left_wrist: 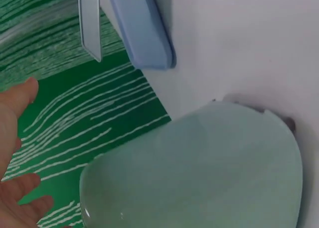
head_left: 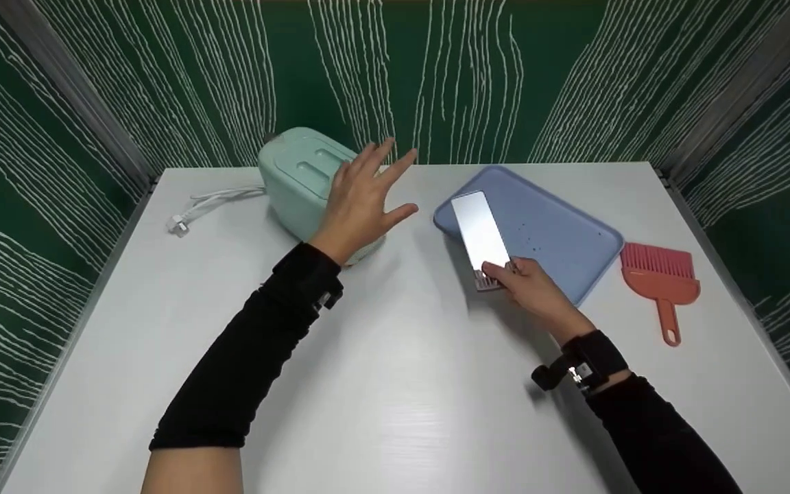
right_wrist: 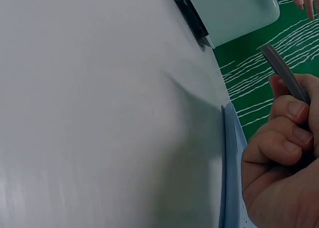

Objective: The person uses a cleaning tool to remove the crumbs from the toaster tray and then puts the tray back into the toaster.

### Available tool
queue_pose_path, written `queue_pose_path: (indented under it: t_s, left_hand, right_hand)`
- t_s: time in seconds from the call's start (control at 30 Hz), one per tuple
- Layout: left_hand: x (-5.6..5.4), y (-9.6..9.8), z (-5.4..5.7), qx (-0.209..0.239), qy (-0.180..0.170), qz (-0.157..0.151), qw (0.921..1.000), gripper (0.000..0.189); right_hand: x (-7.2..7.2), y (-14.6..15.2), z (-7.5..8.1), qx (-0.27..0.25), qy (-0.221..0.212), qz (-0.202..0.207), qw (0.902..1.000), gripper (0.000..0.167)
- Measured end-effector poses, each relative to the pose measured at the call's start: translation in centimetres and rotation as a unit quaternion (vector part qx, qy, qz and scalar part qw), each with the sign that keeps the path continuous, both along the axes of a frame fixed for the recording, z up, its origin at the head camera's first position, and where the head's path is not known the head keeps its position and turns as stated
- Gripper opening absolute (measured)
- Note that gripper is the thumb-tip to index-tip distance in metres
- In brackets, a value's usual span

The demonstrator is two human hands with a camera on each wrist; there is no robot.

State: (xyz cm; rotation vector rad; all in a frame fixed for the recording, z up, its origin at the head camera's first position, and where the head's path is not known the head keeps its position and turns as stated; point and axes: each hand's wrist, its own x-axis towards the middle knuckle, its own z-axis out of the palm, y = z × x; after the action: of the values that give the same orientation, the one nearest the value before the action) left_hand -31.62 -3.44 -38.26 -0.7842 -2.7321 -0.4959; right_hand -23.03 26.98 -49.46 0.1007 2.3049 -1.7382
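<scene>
My right hand (head_left: 532, 285) grips a shiny flat crumb tray (head_left: 479, 230) by its slotted near end, thumb on top. The crumb tray is raised and tilted over the left end of a blue tray (head_left: 566, 226), where a few dark crumbs lie. In the right wrist view, the curled fingers (right_wrist: 286, 133) wrap round the crumb tray's edge (right_wrist: 284, 71). Beside a mint-green toaster (head_left: 292, 199), my left hand (head_left: 361, 202) hovers with spread fingers and holds nothing; it hides part of the toaster's right side. The toaster (left_wrist: 199, 173) looms large in the left wrist view.
A red brush (head_left: 662, 281) with a short handle lies right of the blue tray. The toaster's white cord and plug (head_left: 179, 225) rest on the white table (head_left: 395, 412) at the left. Green walls with white streaks (head_left: 470, 82) enclose the back and sides.
</scene>
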Motion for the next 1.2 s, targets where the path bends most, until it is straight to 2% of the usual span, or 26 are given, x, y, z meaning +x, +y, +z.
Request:
queue_pose_path:
  t_s: [0.23, 0.4, 0.63, 0.83, 1.03, 1.2]
  left_hand:
    - [-1.3, -2.8, -0.4, -0.012, -0.003, 0.047, 0.9988, 0.080]
    - [-2.0, -4.8, -0.8, -0.005, -0.019, 0.072, 0.9972, 0.088]
    - [-2.8, -6.9, -2.1, 0.022, -0.049, 0.084, 0.9950, 0.091]
    - [-2.7, -7.1, -3.1, 0.019, -0.041, 0.077, 0.9960, 0.088]
    - [-2.8, -6.8, -3.7, 0.027, -0.025, 0.073, 0.9967, 0.086]
    - [-2.8, -6.7, -3.8, 0.027, -0.024, 0.078, 0.9963, 0.085]
  right_hand:
    - [0.2, -0.2, -0.5, 0.018, -0.016, 0.022, 0.9995, 0.045]
    - [0.2, -0.5, -0.7, 0.030, -0.029, 0.035, 0.9985, 0.051]
    - [0.1, -1.1, -1.0, 0.053, -0.058, 0.070, 0.9944, 0.051]
    - [0.2, -1.4, -1.4, 0.063, -0.066, 0.100, 0.9908, 0.048]
    - [0.0, -2.2, -2.1, 0.046, -0.050, 0.142, 0.9876, 0.047]
    - [-0.4, -3.2, -2.4, 0.032, -0.047, 0.182, 0.9816, 0.033]
